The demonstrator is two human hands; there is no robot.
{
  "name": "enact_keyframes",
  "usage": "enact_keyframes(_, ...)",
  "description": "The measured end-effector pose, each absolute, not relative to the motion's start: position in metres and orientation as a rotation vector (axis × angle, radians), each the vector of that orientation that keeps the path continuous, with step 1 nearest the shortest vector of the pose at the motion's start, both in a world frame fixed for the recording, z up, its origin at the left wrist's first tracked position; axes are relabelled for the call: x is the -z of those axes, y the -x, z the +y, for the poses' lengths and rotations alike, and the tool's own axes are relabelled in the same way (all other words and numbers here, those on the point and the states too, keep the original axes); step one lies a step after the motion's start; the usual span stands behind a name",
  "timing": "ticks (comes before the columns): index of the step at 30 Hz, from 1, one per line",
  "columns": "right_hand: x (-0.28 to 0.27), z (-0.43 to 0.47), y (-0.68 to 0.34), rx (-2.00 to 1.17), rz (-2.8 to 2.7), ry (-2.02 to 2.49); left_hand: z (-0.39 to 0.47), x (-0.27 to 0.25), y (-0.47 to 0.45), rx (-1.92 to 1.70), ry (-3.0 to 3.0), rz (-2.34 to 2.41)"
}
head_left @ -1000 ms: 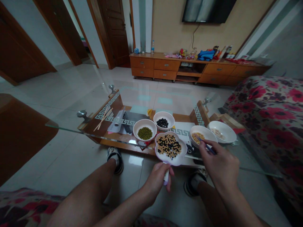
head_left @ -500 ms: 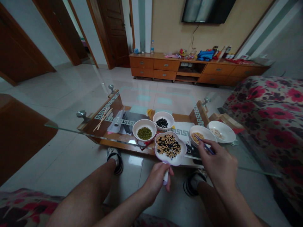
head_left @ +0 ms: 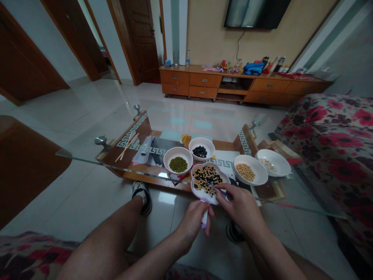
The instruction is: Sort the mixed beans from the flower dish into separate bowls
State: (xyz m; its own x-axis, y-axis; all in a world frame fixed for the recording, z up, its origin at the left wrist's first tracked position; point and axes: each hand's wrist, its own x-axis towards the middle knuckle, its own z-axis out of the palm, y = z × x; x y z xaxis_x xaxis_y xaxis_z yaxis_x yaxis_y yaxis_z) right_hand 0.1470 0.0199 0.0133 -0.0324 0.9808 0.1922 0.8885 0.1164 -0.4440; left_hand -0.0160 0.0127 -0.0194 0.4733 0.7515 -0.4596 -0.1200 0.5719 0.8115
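My left hand point(head_left: 188, 221) is closed around the lilac handle of a white flower-shaped dish point(head_left: 215, 199). Mixed tan and black beans point(head_left: 206, 177) lie in that dish. My right hand point(head_left: 243, 204) pinches slim dark purple-blue tweezers point(head_left: 223, 191), their tips down among the mixed beans. Whether a bean is between the tips is too small to tell. Just beyond the dish stand a white bowl point(head_left: 168, 154) of green beans and another white bowl point(head_left: 201, 142) of black beans. To the right sits a white bowl point(head_left: 260, 175) with tan beans.
A further white bowl point(head_left: 282, 165) holding pale flat pieces stands at the far right of the glass table point(head_left: 87, 158). Wooden chopsticks point(head_left: 128, 147) and a paper roll point(head_left: 145, 147) show at the left. A flowered sofa point(head_left: 335, 144) borders the right side.
My right hand has moved left with the tweezers, from the bowl of tan beans to the flower-shaped dish. My left hand and the dish have stayed in place.
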Motion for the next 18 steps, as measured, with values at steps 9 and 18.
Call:
enact_keyframes(9,-0.0108,0.0201,-0.1426,-0.306,-2.056,1.802,0.0128,0.019,0.0168,-0.604,-0.784,0.946)
enact_keyframes(18,-0.0085,0.0197,-0.1423,-0.284,-2.072,1.782,0.0126,0.0183,0.0161,-0.607,-0.778,0.949)
